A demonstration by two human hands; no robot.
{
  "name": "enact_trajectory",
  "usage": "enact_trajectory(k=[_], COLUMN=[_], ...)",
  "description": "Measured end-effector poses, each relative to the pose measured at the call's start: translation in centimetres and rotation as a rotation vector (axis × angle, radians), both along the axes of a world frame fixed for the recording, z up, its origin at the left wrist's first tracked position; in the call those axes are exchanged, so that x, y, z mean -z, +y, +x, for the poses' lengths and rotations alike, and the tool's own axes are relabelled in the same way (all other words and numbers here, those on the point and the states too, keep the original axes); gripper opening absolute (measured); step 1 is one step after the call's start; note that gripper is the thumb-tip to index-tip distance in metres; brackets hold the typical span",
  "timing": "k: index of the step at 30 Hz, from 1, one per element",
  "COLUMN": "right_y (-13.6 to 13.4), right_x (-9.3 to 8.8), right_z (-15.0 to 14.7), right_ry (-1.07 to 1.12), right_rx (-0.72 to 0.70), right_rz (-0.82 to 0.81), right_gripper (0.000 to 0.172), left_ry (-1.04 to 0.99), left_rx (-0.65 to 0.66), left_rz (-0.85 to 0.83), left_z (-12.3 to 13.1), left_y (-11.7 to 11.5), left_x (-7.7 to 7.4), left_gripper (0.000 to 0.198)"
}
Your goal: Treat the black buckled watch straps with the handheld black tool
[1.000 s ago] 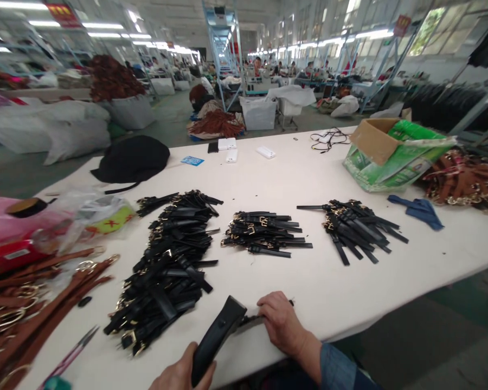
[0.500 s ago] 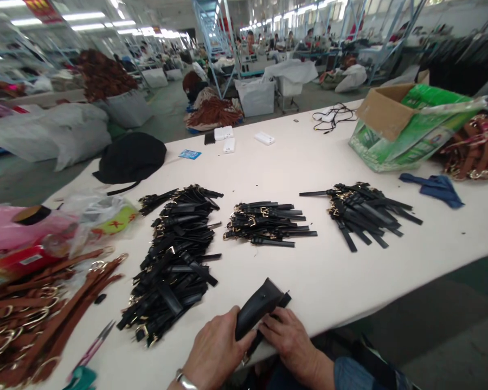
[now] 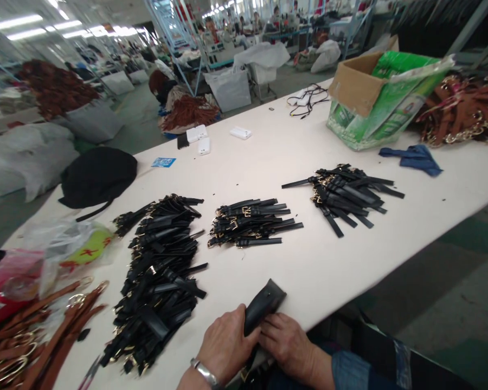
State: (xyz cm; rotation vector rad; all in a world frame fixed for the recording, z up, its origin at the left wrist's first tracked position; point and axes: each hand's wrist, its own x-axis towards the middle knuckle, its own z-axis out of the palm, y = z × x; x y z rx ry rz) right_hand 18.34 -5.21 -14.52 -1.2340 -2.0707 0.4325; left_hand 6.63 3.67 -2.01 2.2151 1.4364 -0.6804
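Note:
Near the front edge of the table, my left hand (image 3: 228, 342) is closed around a wide black leather strap (image 3: 265, 306). Its broad, folded-looking end points away from me and carries a small round stud or hole. My right hand (image 3: 287, 345) presses its bent fingers against the strap's right side, low down; its fingertips are partly hidden there. A darker lower part of the strap hangs below the hands by the table edge. To the left lies a long heap of black buckled straps (image 3: 158, 276). A smaller pile of buckled straps (image 3: 252, 222) lies ahead.
Another pile of black straps (image 3: 345, 195) lies to the right. Brown straps with rings (image 3: 61, 336) and scissors (image 3: 90, 374) are at the left. A black cap (image 3: 100, 176), a green carton (image 3: 382, 103), a blue cloth (image 3: 415, 158) and white devices (image 3: 203, 145) stand farther back.
The view has turned, so the table's things appear farther left. My right fingers have moved in closer under the strap, and the dark tab that stuck out beside its end no longer shows.

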Motion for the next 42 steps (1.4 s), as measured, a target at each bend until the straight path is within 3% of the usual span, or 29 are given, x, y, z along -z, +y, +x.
enact_trajectory(k=[8, 14, 18, 22, 26, 30, 36, 42], right_y=[-0.1, 0.0, -0.1, -0.1, -0.2, -0.2, -0.2, -0.1], right_x=[0.8, 0.6, 0.6, 0.7, 0.3, 0.4, 1.5, 1.0], right_z=[-0.1, 0.0, -0.1, -0.1, 0.2, 0.3, -0.2, 0.0], right_ry=[0.023, 0.017, 0.029, 0.030, 0.008, -0.020, 0.032, 0.043], right_rx=[-0.014, -0.006, 0.023, 0.029, 0.000, -0.010, 0.012, 0.007], right_rz=[0.007, 0.038, 0.074, 0.059, 0.029, 0.035, 0.043, 0.028], right_gripper=[0.018, 0.014, 0.015, 0.016, 0.019, 0.022, 0.015, 0.019], left_ry=[-0.048, -0.002, 0.026, 0.000, -0.025, -0.004, 0.021, -0.006], left_rx=[-0.082, -0.046, -0.027, -0.049, -0.099, -0.151, -0.058, -0.078], left_rz=[0.027, 0.016, 0.031, 0.054, 0.066, 0.091, 0.037, 0.040], left_z=[0.5, -0.1, 1.0, 1.7, 0.5, -0.8, 0.2, 0.9], left_y=[-0.8, -1.3, -1.2, -1.1, -0.8, -0.6, -1.6, -1.5], left_x=[1.0, 0.4, 0.0, 0.4, 0.9, 0.5, 0.1, 0.6], left_gripper=[0.025, 0.026, 0.026, 0.030, 0.032, 0.034, 0.032, 0.033])
